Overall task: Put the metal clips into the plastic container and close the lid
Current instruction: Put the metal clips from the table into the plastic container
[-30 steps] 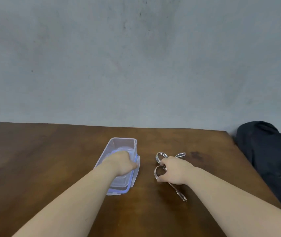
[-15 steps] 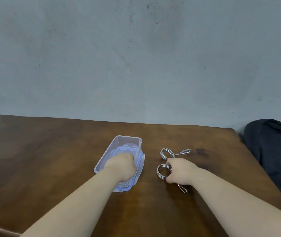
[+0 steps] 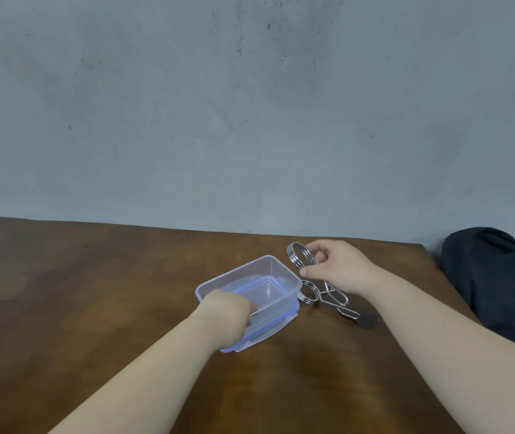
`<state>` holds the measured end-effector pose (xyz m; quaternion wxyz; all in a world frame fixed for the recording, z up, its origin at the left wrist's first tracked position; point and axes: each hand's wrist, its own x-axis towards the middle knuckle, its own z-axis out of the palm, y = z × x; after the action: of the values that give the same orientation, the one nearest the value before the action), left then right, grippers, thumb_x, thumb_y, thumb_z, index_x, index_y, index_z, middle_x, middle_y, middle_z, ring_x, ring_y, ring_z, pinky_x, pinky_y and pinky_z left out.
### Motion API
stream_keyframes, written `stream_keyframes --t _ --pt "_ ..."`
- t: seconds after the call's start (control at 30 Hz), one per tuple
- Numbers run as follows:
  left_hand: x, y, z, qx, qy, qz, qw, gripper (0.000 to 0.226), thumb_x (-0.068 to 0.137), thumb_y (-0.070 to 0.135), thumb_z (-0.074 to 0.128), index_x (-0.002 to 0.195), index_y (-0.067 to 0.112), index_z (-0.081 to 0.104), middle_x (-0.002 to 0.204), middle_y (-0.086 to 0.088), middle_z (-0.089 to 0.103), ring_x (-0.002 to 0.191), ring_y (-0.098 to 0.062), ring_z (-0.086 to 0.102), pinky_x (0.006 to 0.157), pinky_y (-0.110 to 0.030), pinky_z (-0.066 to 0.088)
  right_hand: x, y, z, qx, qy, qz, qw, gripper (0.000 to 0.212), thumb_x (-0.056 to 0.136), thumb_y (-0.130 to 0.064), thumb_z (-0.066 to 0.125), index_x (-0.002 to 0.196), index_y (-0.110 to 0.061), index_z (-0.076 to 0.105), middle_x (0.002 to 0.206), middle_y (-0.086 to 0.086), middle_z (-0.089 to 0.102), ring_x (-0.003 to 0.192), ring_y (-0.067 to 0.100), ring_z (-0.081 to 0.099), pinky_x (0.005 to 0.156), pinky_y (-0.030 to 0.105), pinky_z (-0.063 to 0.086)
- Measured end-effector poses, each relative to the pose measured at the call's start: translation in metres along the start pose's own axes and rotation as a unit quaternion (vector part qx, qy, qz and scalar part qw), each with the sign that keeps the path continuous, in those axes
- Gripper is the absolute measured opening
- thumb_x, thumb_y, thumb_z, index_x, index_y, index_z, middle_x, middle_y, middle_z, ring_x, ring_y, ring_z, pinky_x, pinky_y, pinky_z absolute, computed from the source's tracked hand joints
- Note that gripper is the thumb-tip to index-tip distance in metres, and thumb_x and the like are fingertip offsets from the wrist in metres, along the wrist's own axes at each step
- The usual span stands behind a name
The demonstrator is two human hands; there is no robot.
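Observation:
A clear plastic container (image 3: 276, 269) stands open on the brown table, resting on its blue-rimmed lid (image 3: 276, 328). My left hand (image 3: 229, 317) grips the container's near rim. My right hand (image 3: 339, 267) holds one metal clip (image 3: 300, 253) by its coiled ring, lifted just above the table beside the container's far right corner. A second metal clip (image 3: 309, 292) lies on the table right of the container, its wire handles (image 3: 340, 303) stretching to the right under my right wrist.
The wooden table (image 3: 93, 308) ends at a grey wall behind and at a right edge near a dark bag or cloth (image 3: 500, 283). A dark stain (image 3: 370, 322) marks the table near the clip handles.
My right hand has lifted one clip off the table and moved it up toward the container's far corner. The container has turned and shifted under my left hand. The camera view has shifted too.

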<state>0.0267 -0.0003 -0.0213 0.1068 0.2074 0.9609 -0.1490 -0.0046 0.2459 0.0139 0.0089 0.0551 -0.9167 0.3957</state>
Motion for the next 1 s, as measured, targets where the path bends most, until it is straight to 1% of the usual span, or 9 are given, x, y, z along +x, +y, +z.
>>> stream_keyframes --t 0.17,0.33,0.43,0.53,0.63,0.73,0.8,0.87,1.0 --pt "0.002 -0.008 0.01 0.049 0.053 0.047 0.996 0.064 0.092 0.003 0.056 0.147 0.032 0.043 0.123 0.009 0.074 0.103 -0.026 0.066 0.094 -0.034 0.039 0.009 -0.015 0.013 -0.072 -0.06 -0.052 0.994 0.039 0.075 -0.037 0.084 0.111 -0.038 0.07 0.078 -0.01 0.064 0.071 0.011 0.062 0.076 0.038 0.054" --pt "-0.002 -0.02 0.02 -0.062 0.129 0.044 0.989 0.031 0.101 0.039 0.054 0.131 0.037 0.061 0.106 0.008 0.07 0.113 -0.022 0.054 0.099 -0.033 0.032 0.017 -0.028 0.032 -0.144 -0.122 -0.099 0.977 0.035 0.08 -0.033 0.081 0.112 -0.028 0.069 0.079 -0.007 0.064 0.076 0.016 0.063 0.078 0.043 0.055" --pt "-0.01 -0.03 0.036 -0.211 0.229 0.016 0.95 0.057 0.081 0.068 0.06 0.126 0.034 0.066 0.118 0.013 0.059 0.12 -0.012 0.043 0.106 -0.035 0.033 0.026 -0.036 0.044 -0.173 -0.139 -0.119 0.968 0.028 0.08 -0.033 0.079 0.106 -0.026 0.072 0.077 -0.007 0.062 0.07 0.014 0.058 0.072 0.041 0.053" --pt "-0.018 -0.038 0.057 -0.354 0.324 -0.024 0.877 0.071 0.068 0.068 0.069 0.126 0.029 0.058 0.124 0.014 0.048 0.122 -0.007 0.036 0.107 -0.03 0.034 0.033 -0.044 0.057 -0.196 -0.164 -0.131 0.958 0.025 0.082 -0.034 0.078 0.103 -0.024 0.072 0.084 -0.001 0.067 0.078 0.02 0.063 0.07 0.039 0.051" --pt "-0.019 -0.041 0.078 -0.477 0.273 -0.069 0.832 0.1 0.068 0.057 0.082 0.149 0.026 0.033 0.144 0.018 0.028 0.137 -0.001 0.019 0.116 -0.033 0.027 0.04 -0.049 0.073 -0.223 -0.198 -0.138 0.944 0.018 0.084 -0.033 0.077 0.099 -0.025 0.07 0.081 -0.007 0.062 0.072 0.014 0.057 0.067 0.036 0.047" --pt "-0.014 -0.041 0.099 -0.536 0.208 -0.086 0.813 0.126 0.064 0.057 0.087 0.159 0.022 0.011 0.146 0.021 0.016 0.144 -0.005 0.015 0.12 -0.033 0.02 0.044 -0.05 0.09 -0.262 -0.219 -0.148 0.928 0.022 0.085 -0.033 0.077 0.077 -0.028 0.057 0.076 -0.007 0.059 0.07 0.014 0.055 0.068 0.037 0.047" --pt "-0.01 -0.04 0.107 -0.541 0.216 -0.066 0.81 0.123 0.061 0.059 0.089 0.156 0.033 0.016 0.148 0.029 0.021 0.144 -0.005 0.025 0.119 -0.032 0.025 0.048 -0.051 0.101 -0.264 -0.237 -0.154 0.922 0.023 0.085 -0.03 0.077 0.079 -0.031 0.055 0.073 -0.011 0.056 0.066 0.01 0.052 0.061 0.033 0.043" --pt "-0.005 -0.039 0.107 -0.524 0.239 -0.033 0.817 0.103 0.06 0.056 0.091 0.143 0.047 0.031 0.143 0.032 0.044 0.133 -0.002 0.045 0.113 -0.036 0.04 0.053 -0.05 0.112 -0.26 -0.25 -0.147 0.921 0.021 0.083 -0.03 0.079 0.092 -0.034 0.061 0.073 -0.014 0.057 0.067 0.009 0.055 0.06 0.032 0.043" --pt "0.002 -0.038 0.105 -0.457 0.25 -0.007 0.854 0.097 0.06 0.059 0.085 0.141 0.048 0.035 0.126 0.027 0.06 0.113 -0.005 0.059 0.099 -0.04 0.05 0.06 -0.044 0.127 -0.271 -0.271 -0.144 0.912 0.017 0.076 -0.03 0.077 0.085 -0.033 0.063 0.076 -0.01 0.063 0.074 0.014 0.06 0.067 0.037 0.05"
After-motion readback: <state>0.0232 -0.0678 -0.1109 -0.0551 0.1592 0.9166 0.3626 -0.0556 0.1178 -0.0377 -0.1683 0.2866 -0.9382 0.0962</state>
